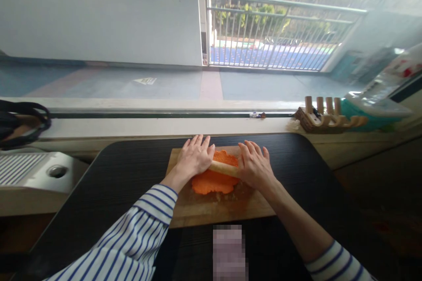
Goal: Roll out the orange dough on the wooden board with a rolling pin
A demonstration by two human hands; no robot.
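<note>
A pale wooden rolling pin (223, 167) lies across a flattened sheet of orange dough (214, 184) with an uneven, wavy edge. Under the dough is a wooden cutting board (211, 215), on a dark table. My left hand (197, 156) rests palm down over the pin's left end, fingers stretched forward and open. Over the right end lies my right hand (255, 163), also palm down with its fingers extended. Both hands cover the ends of the pin, and part of the dough beneath it is hidden. Small crumbs and smears show on the board near the dough.
The dark table (132, 184) stands against a white window sill (158, 126). At the right of the sill are a wooden rack with pegs (325, 114) and a teal container (372, 114). A white slatted unit (49, 175) stands at the left, below a black strap (36, 116).
</note>
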